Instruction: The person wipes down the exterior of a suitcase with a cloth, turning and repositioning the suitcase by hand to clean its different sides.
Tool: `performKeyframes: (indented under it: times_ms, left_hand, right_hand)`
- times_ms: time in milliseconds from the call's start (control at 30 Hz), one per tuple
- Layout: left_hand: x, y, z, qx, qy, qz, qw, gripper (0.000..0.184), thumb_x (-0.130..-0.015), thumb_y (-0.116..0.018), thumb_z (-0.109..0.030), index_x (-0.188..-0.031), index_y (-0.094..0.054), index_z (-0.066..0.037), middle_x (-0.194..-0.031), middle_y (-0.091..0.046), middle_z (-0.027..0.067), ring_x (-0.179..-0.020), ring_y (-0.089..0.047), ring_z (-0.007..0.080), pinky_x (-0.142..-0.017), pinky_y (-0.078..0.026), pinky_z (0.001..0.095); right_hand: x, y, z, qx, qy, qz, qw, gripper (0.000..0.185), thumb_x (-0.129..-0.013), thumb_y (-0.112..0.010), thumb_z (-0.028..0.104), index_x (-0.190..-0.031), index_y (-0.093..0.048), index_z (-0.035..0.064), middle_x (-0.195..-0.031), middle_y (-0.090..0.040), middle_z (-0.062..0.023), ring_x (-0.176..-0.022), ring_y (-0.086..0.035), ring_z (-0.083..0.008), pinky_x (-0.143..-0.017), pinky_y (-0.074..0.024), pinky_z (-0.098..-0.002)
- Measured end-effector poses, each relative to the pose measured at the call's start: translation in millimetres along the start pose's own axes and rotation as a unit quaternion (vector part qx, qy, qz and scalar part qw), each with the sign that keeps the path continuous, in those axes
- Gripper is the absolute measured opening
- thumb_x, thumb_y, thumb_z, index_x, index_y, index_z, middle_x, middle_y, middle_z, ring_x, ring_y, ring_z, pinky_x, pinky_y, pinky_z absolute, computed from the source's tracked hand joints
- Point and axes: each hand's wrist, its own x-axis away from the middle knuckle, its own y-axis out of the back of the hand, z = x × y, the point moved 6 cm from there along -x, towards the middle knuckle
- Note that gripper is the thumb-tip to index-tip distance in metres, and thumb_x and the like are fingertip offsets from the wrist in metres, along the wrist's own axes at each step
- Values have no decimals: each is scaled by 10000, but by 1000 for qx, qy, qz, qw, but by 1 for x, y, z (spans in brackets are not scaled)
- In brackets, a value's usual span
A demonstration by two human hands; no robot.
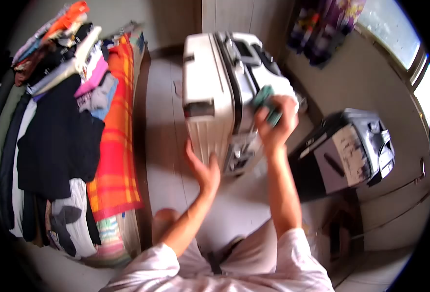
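The white suitcase stands upper centre, its long axis seemingly running down the frame; the right hand, nearer its right face, bunches its fingers around a green cloth; the left hand spreads at the ribbed lower end.

The right hand blurs on my feed, its fingers covering part of the green item, so I can't tell cloth from sponge. I can't judge how hard the left hand presses the white case, whose far side is hidden from me. The print on the black case is too smeared to make out. The top edge crops the curtain and window.
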Motion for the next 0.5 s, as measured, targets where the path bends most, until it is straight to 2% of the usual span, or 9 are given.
performKeyframes:
  times_ms: [67, 100, 167, 200, 233, 300, 367, 433, 500]
  left_hand:
    - [1, -4, 1, -9, -7, 5, 1000, 748, -786, -673, 0, -1453, -336, 44, -1454, -389, 248, -1353, -383, 413, -1155, -269, 473]
    - [1, -3, -2, -28, 0, 19, 999, 763, -781, -680, 2, -1456, -329, 47, -1465, -378, 250, -1363, -373, 417, -1162, -260, 475]
    - [2, -3, 2, -44, -11, 19, 999, 779, -775, -690, -2, -1459, -320, 53, -1468, -376, 252, -1372, -363, 417, -1166, -254, 479]
    - [2, -2, -5, -62, -11, 22, 998, 763, -797, -682, 29, -1471, -325, 14, -1474, -368, 184, -1361, -378, 330, -1117, -306, 440]
    - [2, -1, -7, -62, -12, 21, 998, 763, -797, -682, 29, -1471, -325, 14, -1474, -368, 184, -1361, -378, 330, -1117, -306, 440]
    - [5, -1, -9, -46, -30, 42, 998, 777, -778, -692, -7, -1459, -322, 49, -1463, -381, 254, -1373, -359, 414, -1160, -256, 484]
    - [5, -4, -5, -48, -24, 49, 997, 793, -773, -685, -1, -1469, -308, 46, -1473, -368, 252, -1375, -355, 412, -1159, -258, 480]
    - [6, -6, -5, -52, -29, 34, 998, 807, -769, -666, 1, -1478, -285, 51, -1488, -344, 253, -1387, -336, 411, -1164, -247, 480]
    - [6, -4, -7, -51, -20, 45, 998, 806, -776, -638, -14, -1485, -263, 56, -1500, -324, 252, -1396, -316, 413, -1171, -231, 483]
  right_hand:
    - [13, -11, 36, -71, 54, 65, 994, 350, -596, -756, 100, -926, -653, 48, -920, -627, -120, -831, -601, -321, -737, -486, -432]
    - [10, -13, 52, -31, 36, 98, 994, 394, -573, -775, 95, -951, -671, 59, -947, -637, -118, -866, -611, -316, -773, -480, -431]
    - [-13, -17, 55, -21, 28, 47, 998, 405, -575, -783, 87, -964, -673, 75, -978, -637, -119, -901, -608, -312, -809, -466, -430]
    - [-25, -20, 51, 16, -7, 42, 999, 418, -586, -788, 84, -988, -673, 98, -1021, -632, -108, -941, -598, -308, -825, -453, -425]
    - [-28, -31, 46, 51, -30, 48, 997, 424, -592, -801, 107, -994, -667, 121, -1039, -621, -88, -965, -579, -312, -813, -447, -420]
    - [-4, -57, 60, 116, 2, 103, 988, 419, -587, -812, 122, -979, -664, 131, -1028, -612, -76, -945, -563, -318, -815, -446, -434]
    - [14, -57, 73, 74, -2, 117, 990, 375, -597, -809, 99, -950, -682, 118, -1030, -626, -92, -965, -566, -327, -858, -459, -435]
    - [18, -56, 90, 13, 66, 129, 989, 371, -586, -808, 90, -934, -682, 109, -1008, -630, -91, -925, -581, -316, -836, -469, -426]
    - [-4, -46, 80, -35, 42, 143, 988, 342, -580, -787, 39, -899, -668, 70, -929, -635, -103, -861, -605, -306, -786, -493, -424]
